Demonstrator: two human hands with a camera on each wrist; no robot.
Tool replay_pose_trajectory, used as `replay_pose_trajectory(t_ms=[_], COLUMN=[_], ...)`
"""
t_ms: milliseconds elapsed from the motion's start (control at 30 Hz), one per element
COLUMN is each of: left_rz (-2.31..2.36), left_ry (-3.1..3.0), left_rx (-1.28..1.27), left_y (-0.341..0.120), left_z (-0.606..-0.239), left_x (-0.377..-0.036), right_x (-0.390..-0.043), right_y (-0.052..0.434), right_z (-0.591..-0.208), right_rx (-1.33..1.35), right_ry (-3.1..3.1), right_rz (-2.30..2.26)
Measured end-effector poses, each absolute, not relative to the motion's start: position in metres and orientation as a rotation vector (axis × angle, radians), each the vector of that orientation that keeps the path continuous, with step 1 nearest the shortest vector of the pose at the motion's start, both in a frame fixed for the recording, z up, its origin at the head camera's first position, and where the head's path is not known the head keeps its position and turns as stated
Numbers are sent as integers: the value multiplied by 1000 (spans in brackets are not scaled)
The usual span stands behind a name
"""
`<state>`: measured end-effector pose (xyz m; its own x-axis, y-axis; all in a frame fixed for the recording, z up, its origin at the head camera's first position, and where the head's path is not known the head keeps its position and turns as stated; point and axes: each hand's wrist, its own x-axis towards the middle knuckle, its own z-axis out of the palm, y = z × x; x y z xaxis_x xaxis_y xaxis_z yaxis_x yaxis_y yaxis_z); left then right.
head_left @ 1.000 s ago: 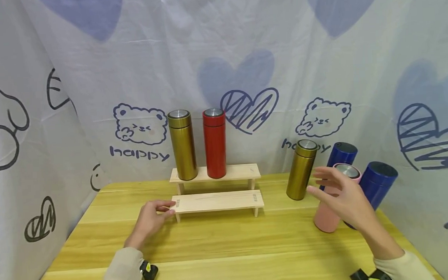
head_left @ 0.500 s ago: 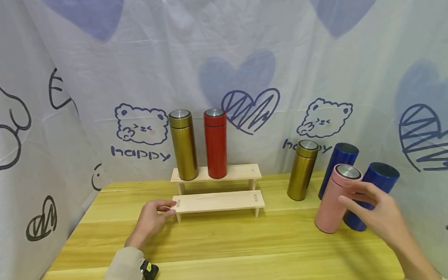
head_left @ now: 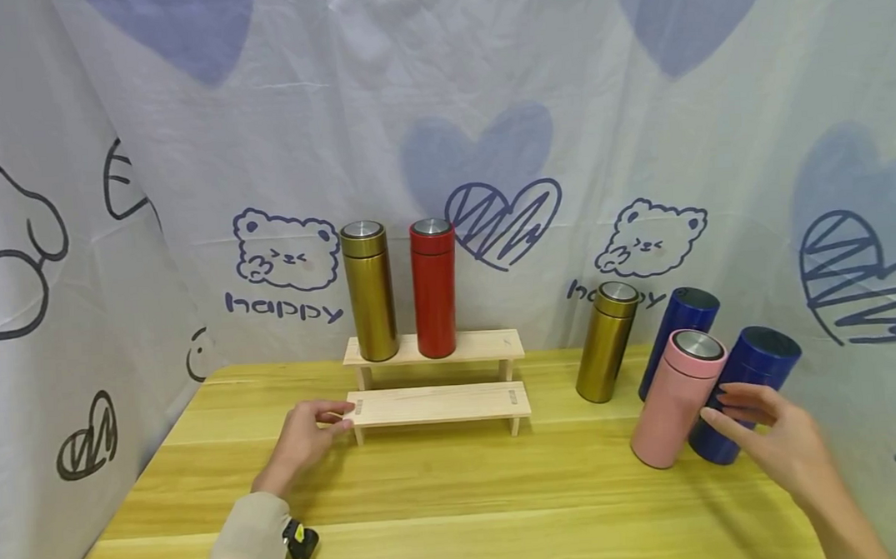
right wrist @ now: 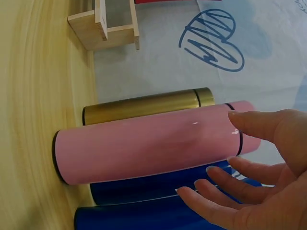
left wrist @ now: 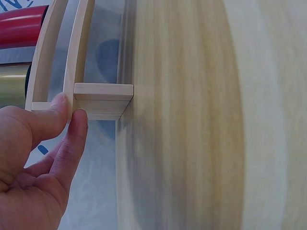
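A two-step wooden stand [head_left: 438, 402] sits mid-table, with a gold bottle [head_left: 368, 291] and a red bottle [head_left: 433, 288] upright on its upper step. My left hand [head_left: 340, 418] pinches the left end of the lower step; in the left wrist view the thumb and forefinger of that hand [left wrist: 72, 112] press on the board's end [left wrist: 103, 98]. At the right, my right hand [head_left: 724, 405] is spread beside a pink bottle [head_left: 674, 403], fingers reaching between it and a blue bottle [head_left: 752, 375]. In the right wrist view this hand [right wrist: 223, 143] hovers by the pink bottle [right wrist: 148, 143], not closed on it.
A second gold bottle [head_left: 604, 343] and another blue bottle [head_left: 683, 328] stand behind the pink one. The wooden table [head_left: 457, 496] is enclosed on three sides by a printed white cloth [head_left: 187, 157]. The lower step holds nothing.
My right hand has moved from in front of the pink bottle round to its right side, lower and nearer the blue bottle. The left hand has stayed on the stand.
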<state>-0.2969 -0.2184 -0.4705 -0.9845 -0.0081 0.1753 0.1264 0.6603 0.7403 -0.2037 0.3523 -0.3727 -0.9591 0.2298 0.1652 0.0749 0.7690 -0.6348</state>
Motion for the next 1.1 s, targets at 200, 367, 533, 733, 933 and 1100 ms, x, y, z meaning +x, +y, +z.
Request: replay_pose_trajectory(t_ms=[200,367,533,733,933,1100], left_rz=[-1238,-1246,-1253,-1252,-1259,-1259], left_ry=[-2708,-2710,-2709,-2708,-2709,-2707], left_rx=[-93,-95,-98,-100,-87,-95], left_y=[-219,-219,-219,-219,-219,-219], left_z=[-471,-472,-471,-470,-470,-470], left_x=[-298,-298,-297,-297,-297,-297], right_x=[-212,-217,-221,-225,-226,-229], right_y=[355,355,353,352,351,353], right_z=[-383,-390,-394,-398,-404,-408], right_rx=[-239,-264,-290,-378,-308,-323], right_ry=[-2721,-2741,-2766,-2806,-2747,-2743], right_rz=[995,1038,1092,1174,1170,1227])
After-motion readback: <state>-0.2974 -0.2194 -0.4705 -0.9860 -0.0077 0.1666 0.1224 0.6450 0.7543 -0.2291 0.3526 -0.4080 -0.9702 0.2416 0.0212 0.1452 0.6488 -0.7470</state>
